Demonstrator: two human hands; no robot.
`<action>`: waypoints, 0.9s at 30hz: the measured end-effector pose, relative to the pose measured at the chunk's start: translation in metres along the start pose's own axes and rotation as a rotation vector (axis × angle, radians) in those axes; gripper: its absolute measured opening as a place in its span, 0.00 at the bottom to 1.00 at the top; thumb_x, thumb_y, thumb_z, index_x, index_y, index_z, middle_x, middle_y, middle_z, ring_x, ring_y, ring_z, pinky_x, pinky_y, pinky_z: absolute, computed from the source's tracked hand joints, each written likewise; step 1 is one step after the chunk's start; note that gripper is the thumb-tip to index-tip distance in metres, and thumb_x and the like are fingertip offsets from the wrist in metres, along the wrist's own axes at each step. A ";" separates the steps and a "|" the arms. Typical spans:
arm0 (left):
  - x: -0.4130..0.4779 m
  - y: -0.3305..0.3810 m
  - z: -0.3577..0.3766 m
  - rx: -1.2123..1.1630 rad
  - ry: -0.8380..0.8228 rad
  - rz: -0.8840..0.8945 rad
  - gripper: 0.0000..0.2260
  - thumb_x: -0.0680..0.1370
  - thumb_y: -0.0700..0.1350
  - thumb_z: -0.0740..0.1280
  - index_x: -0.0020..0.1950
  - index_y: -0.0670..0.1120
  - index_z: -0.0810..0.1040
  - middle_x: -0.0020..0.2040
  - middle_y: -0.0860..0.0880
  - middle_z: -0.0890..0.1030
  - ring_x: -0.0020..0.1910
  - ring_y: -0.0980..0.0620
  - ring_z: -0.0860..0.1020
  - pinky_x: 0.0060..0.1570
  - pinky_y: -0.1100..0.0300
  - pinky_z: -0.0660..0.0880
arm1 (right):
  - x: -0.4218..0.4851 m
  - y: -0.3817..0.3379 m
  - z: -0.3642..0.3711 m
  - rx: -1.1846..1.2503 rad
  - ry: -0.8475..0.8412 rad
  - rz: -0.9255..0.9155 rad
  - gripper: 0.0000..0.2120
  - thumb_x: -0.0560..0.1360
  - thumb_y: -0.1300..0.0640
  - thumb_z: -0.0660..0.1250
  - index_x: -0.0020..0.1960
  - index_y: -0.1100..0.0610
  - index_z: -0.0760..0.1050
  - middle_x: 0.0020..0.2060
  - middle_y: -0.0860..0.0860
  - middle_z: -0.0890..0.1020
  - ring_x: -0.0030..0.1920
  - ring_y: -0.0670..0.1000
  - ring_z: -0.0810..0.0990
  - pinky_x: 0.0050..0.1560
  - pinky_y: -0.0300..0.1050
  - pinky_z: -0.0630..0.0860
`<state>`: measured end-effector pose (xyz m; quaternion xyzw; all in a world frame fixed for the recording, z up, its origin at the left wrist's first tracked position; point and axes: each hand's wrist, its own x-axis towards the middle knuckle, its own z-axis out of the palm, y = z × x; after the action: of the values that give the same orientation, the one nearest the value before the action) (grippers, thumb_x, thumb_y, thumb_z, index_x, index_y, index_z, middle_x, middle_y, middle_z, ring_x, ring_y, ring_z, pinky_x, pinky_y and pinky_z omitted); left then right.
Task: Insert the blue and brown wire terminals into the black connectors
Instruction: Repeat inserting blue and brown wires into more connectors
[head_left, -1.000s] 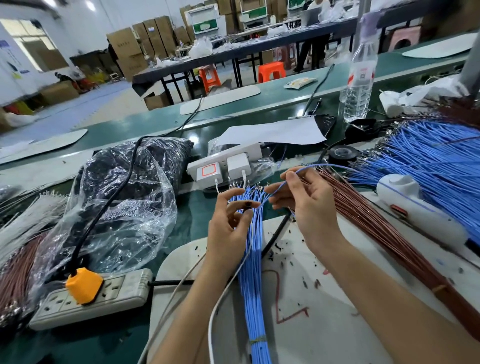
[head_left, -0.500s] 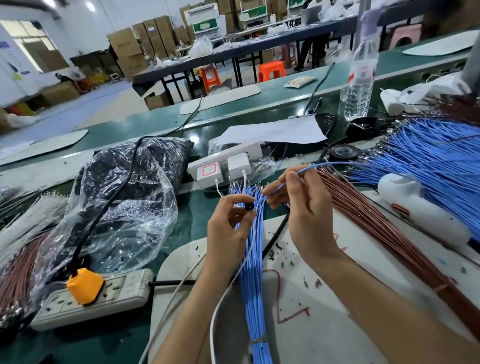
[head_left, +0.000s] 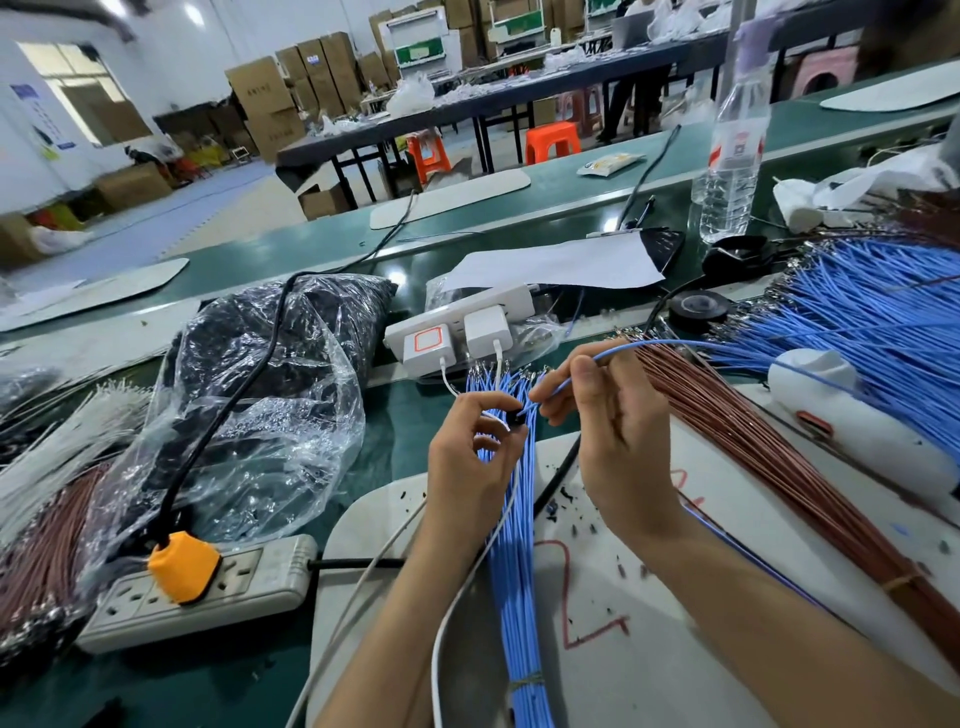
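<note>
My left hand (head_left: 470, 457) pinches a small black connector (head_left: 515, 419) between thumb and forefinger, just above a tied bundle of blue wires (head_left: 519, 582). My right hand (head_left: 613, 431) pinches a single blue wire (head_left: 660, 344) near its tip, and the tip touches the connector's right side. That wire arcs off to the right toward a large fan of blue wires (head_left: 872, 332). A long bundle of brown wires (head_left: 753, 452) lies to the right of my right hand. Whether the terminal sits inside the connector is hidden by my fingers.
A white work mat (head_left: 623, 649) with black crumbs lies under my hands. A clear bag of dark parts (head_left: 249, 415) and a power strip with an orange plug (head_left: 182, 566) sit left. White chargers (head_left: 457, 332), a white tool (head_left: 852, 426), black tape (head_left: 698, 307) and a water bottle (head_left: 732, 150) stand behind and right.
My right hand has brought the blue wire's tip leftward and down to the connector. My left hand has closed its thumb and forefinger tighter on the connector.
</note>
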<state>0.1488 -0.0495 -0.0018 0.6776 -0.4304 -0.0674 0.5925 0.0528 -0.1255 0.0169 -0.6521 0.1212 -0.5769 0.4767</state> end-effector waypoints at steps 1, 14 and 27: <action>0.000 0.000 0.000 0.001 0.005 -0.003 0.15 0.74 0.33 0.70 0.45 0.53 0.75 0.43 0.52 0.79 0.35 0.59 0.75 0.40 0.68 0.72 | -0.001 0.001 0.000 -0.010 -0.006 -0.003 0.10 0.81 0.55 0.55 0.45 0.58 0.71 0.36 0.49 0.82 0.35 0.50 0.81 0.37 0.47 0.79; -0.001 -0.001 0.000 0.038 0.011 0.053 0.16 0.74 0.36 0.71 0.45 0.59 0.75 0.41 0.57 0.78 0.37 0.61 0.74 0.42 0.63 0.72 | -0.001 0.004 0.000 -0.054 -0.030 0.014 0.09 0.81 0.53 0.56 0.45 0.55 0.71 0.36 0.48 0.82 0.35 0.47 0.81 0.38 0.50 0.80; 0.000 -0.003 0.002 0.016 0.040 0.036 0.16 0.71 0.34 0.73 0.47 0.51 0.72 0.41 0.59 0.80 0.38 0.60 0.78 0.46 0.67 0.74 | 0.001 0.016 0.001 -0.239 -0.148 0.215 0.07 0.77 0.63 0.67 0.42 0.60 0.82 0.40 0.49 0.80 0.46 0.49 0.78 0.48 0.46 0.76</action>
<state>0.1494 -0.0511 -0.0052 0.6757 -0.4312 -0.0394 0.5967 0.0600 -0.1340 0.0054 -0.7281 0.2225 -0.4546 0.4623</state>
